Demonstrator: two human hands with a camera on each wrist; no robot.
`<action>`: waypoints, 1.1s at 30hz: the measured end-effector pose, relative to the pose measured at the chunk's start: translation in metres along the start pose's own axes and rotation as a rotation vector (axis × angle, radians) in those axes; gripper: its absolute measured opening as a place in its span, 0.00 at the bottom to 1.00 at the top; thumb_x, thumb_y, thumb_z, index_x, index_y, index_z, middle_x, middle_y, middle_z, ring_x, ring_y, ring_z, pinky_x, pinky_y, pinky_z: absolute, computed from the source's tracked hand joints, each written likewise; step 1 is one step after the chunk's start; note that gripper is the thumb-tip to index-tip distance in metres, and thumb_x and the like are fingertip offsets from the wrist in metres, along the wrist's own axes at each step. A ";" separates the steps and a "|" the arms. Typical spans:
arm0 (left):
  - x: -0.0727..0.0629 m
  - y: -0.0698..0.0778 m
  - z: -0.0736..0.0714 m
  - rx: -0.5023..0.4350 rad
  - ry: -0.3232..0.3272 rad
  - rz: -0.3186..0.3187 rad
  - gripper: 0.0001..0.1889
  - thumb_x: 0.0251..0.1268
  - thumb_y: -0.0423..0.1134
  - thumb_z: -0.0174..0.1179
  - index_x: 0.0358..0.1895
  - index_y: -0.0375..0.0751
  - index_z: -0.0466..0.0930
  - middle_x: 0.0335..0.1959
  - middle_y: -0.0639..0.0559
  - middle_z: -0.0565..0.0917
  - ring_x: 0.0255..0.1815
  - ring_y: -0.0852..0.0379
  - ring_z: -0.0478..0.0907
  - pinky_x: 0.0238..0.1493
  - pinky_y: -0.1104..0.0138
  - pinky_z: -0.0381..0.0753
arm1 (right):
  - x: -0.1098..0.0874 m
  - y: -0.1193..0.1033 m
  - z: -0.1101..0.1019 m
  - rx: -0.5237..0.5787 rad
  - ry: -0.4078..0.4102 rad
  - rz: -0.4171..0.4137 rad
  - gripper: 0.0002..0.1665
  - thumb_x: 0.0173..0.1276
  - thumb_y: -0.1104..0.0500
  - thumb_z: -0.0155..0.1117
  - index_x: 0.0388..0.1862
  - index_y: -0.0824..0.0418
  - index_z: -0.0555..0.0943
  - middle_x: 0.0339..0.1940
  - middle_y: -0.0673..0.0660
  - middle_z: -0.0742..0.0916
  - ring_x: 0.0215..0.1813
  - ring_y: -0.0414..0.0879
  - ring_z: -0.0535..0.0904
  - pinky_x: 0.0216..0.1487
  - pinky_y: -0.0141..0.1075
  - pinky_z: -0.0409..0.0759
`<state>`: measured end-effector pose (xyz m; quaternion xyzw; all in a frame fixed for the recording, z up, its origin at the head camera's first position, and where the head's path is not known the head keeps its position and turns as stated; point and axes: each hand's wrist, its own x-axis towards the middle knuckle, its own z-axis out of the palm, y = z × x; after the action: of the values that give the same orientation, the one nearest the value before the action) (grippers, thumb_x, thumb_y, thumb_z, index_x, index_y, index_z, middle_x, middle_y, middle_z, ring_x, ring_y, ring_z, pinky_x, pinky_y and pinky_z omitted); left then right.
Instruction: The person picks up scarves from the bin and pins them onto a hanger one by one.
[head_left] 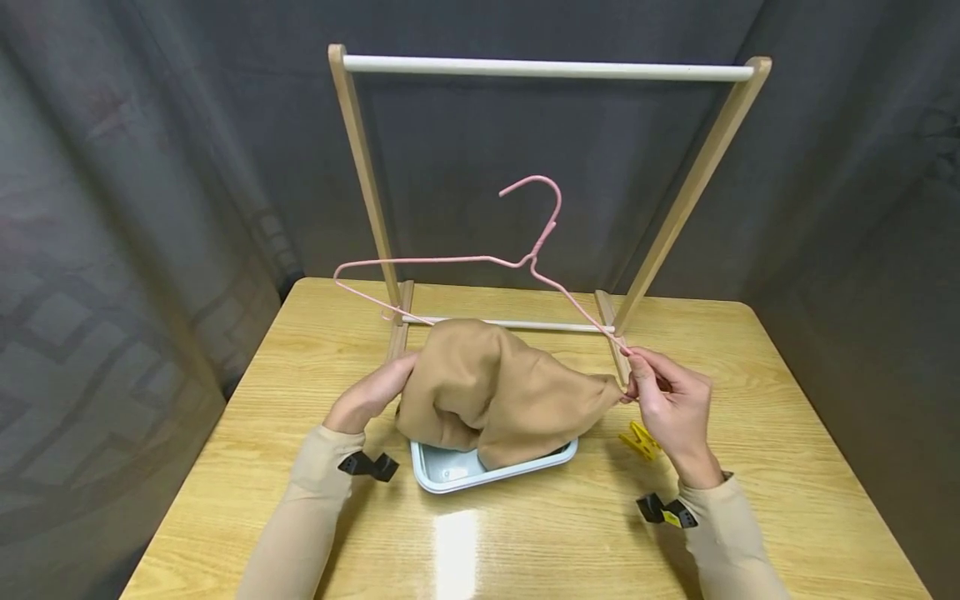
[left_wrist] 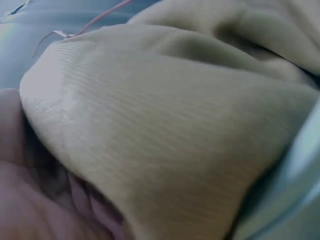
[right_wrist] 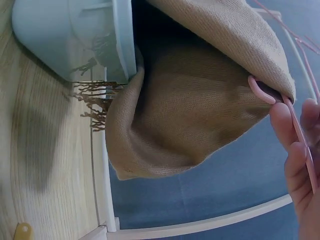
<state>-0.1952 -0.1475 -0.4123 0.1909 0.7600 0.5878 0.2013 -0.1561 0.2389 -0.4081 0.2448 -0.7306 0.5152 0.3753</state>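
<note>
Brown cloth point(head_left: 465, 375) bunches over the pale blue tray point(head_left: 450, 465). At its 9 o'clock, the left hand point(head_left: 378, 387) touches its side, probably steadying the folds; with fingertips hidden, I cannot tell whether it grips. Toward 12, the pink hanger's point(head_left: 532, 254) lower wire disappears at the cloth. At 3, the right hand point(head_left: 675, 404) pinches the hanger's end, likely to control its tilt. Near 4 lies a yellow clothespin point(head_left: 641, 439).
</note>
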 end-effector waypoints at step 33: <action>-0.002 0.073 0.050 1.009 0.864 0.972 0.04 0.66 0.29 0.57 0.35 0.39 0.80 0.13 0.53 0.78 0.09 0.61 0.63 0.12 0.66 0.61 | 0.000 0.008 -0.008 -0.012 -0.079 -0.010 0.14 0.61 0.87 0.62 0.39 0.78 0.88 0.15 0.59 0.81 0.16 0.34 0.78 0.22 0.23 0.78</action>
<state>-0.1632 -0.0902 -0.3528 0.3228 0.7759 0.2187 -0.4960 -0.1590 0.2492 -0.4113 0.2664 -0.7466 0.4989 0.3503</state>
